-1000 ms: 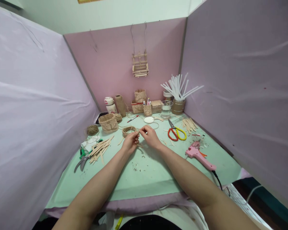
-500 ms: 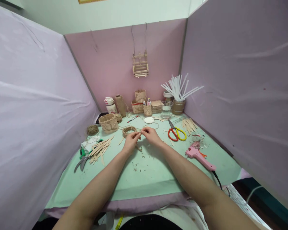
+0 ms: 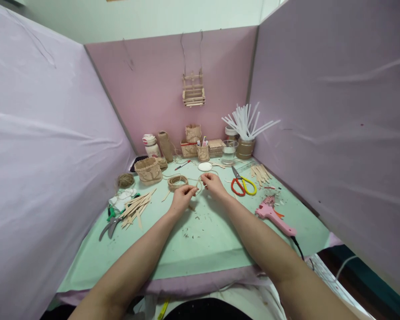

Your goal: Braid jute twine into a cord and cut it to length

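Observation:
Over the middle of the table, my left hand (image 3: 184, 198) pinches a thin strand of twine (image 3: 200, 186). Slightly farther off and to the right, my right hand (image 3: 214, 184) pinches the same twine, and a small loop of it bends between the two hands. Just beyond my left hand lies a coil of twine (image 3: 178, 182), touching or nearly touching the fingers. A loose length runs behind my right hand. A white round lid (image 3: 205, 166) lies behind the hands. The fingertips partly hide the twine.
Scissors (image 3: 242, 184) and a pink glue gun (image 3: 274, 218) lie on the right. Wooden sticks (image 3: 138, 208) and pruning shears (image 3: 109, 228) are at left. A woven-looking basket (image 3: 148, 171), a cup of water (image 3: 228, 153) and a pot of white glue sticks (image 3: 246, 148) stand farther back.
My hands have moved apart, my right hand going up and right, my left staying low. A loop of twine now shows between them. The whole view has shifted slightly.

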Demonstrator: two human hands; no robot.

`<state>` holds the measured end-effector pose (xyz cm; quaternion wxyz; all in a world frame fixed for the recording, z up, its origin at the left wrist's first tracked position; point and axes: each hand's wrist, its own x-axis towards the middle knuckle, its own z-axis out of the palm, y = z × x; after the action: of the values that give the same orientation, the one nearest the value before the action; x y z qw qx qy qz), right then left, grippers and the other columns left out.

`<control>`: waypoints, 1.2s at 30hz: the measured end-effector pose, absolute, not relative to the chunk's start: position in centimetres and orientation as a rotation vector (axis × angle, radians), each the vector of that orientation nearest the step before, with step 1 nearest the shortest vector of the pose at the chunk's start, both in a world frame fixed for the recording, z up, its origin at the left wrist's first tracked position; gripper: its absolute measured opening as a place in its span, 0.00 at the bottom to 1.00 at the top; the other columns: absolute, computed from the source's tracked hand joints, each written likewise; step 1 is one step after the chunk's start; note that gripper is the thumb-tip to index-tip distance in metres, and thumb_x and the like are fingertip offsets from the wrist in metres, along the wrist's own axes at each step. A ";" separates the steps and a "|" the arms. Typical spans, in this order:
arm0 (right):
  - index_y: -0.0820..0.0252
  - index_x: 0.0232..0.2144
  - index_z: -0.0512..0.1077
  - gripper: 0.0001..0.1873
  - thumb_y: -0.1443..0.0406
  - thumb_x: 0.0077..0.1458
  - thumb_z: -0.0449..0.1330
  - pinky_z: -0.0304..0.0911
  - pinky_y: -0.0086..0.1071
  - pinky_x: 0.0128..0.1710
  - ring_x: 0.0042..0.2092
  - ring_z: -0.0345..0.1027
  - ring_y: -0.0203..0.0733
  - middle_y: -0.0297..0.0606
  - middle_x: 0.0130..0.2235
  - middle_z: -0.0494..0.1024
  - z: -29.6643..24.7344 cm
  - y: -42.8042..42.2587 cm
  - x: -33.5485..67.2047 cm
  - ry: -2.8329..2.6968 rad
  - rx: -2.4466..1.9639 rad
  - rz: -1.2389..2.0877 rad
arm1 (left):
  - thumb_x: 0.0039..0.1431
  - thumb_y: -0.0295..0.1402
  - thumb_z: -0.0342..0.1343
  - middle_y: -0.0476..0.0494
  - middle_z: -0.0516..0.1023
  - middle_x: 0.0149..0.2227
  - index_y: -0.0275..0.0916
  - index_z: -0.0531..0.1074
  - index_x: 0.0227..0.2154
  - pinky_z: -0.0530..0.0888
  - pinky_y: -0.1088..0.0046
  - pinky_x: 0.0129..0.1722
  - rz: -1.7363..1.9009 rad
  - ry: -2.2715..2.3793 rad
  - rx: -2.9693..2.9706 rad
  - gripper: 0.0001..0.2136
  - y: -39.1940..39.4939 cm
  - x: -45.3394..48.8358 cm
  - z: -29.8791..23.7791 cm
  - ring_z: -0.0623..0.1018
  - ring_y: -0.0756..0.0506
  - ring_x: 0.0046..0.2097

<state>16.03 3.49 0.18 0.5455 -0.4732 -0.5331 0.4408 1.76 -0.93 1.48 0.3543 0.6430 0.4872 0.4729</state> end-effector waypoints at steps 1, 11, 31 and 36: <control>0.61 0.24 0.67 0.12 0.57 0.44 0.55 0.54 0.27 0.25 0.24 0.57 0.33 0.30 0.21 0.64 0.4 3.4 16.1 -1.250 -1.103 1.108 | 0.46 0.39 0.59 0.48 0.73 0.22 0.37 0.77 0.25 0.64 0.75 0.30 1.242 1.261 1.626 0.10 -0.7 1.6 1.4 0.69 0.49 0.28; 0.62 0.29 0.71 0.12 0.66 0.44 0.49 0.54 0.24 0.21 0.26 0.62 0.31 0.36 0.29 0.72 1.7 2.8 16.0 -1.077 -0.970 1.312 | 0.47 0.44 0.57 0.50 0.71 0.24 0.37 0.77 0.31 0.57 0.77 0.23 1.252 1.243 1.462 0.15 -0.1 1.3 0.7 0.61 0.54 0.22; 0.58 0.24 0.74 0.09 0.66 0.48 0.54 0.58 0.30 0.34 0.30 0.66 0.38 0.34 0.24 0.74 0.1 3.5 16.8 -1.567 -1.247 0.643 | 0.47 0.38 0.58 0.46 0.74 0.25 0.38 0.77 0.25 0.65 0.74 0.33 1.183 1.094 1.673 0.09 -1.2 1.7 2.4 0.70 0.48 0.30; 0.59 0.24 0.74 0.09 0.67 0.48 0.54 0.59 0.31 0.35 0.31 0.67 0.39 0.36 0.26 0.75 -0.4 3.9 17.1 -1.541 -1.348 0.616 | 0.49 0.38 0.57 0.44 0.76 0.28 0.38 0.76 0.23 0.66 0.74 0.35 1.174 1.059 1.711 0.09 -1.5 1.8 2.5 0.71 0.47 0.32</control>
<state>17.11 3.87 -0.36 0.4812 -0.5526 -0.6319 0.2525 1.78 -1.48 2.51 0.3949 0.6747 0.4178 0.4628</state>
